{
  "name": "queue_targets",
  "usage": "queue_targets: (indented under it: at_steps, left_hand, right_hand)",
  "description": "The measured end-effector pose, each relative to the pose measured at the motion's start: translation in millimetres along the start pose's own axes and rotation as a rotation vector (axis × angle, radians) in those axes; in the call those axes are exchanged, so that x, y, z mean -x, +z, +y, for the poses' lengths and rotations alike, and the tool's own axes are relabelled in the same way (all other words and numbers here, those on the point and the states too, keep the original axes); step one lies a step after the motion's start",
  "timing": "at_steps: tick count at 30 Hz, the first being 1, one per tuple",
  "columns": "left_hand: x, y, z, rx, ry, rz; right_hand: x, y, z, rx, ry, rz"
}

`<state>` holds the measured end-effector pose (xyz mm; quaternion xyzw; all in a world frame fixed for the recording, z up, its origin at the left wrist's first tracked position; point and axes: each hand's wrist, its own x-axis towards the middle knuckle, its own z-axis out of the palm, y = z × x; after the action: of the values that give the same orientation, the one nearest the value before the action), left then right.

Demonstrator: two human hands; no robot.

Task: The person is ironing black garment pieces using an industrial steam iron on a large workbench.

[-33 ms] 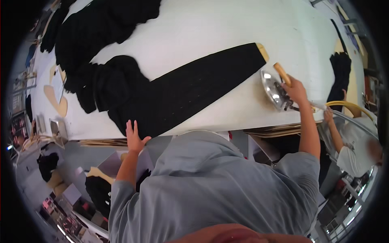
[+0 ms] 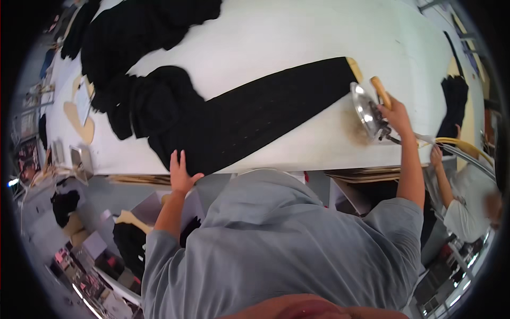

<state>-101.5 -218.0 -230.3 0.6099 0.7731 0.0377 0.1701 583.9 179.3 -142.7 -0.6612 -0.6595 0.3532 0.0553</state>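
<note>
The black garment (image 2: 281, 103) lies left of the right grip (image 2: 393, 113), which clasps the iron (image 2: 363, 108) by its handle (image 2: 380, 91); lingering heat could scorch it. The left grip (image 2: 183, 176), spread wide at the garment's near edge, could drag creases.

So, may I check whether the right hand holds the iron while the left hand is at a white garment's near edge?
Not quite: the head view shows the garment is black, not white. The right hand does hold the iron, and the left hand is at that near edge.
</note>
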Motion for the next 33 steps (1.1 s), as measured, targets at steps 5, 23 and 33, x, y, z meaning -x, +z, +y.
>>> queue_targets:
  at_steps: [5, 23, 33]
  left_hand:
    - [-45, -43, 16, -0.2, 0.34, -0.071]
    - [-104, -54, -46, 0.087, -0.29, -0.245]
    - [-126, -45, -70, 0.234, -0.271, -0.249]
  right_hand:
    - [-45, 37, -64, -0.234, 0.042, 0.139]
    - [110, 311, -369, 0.469, -0.186, -0.104]
    - [125, 314, -315, 0.57, -0.383, 0.026]
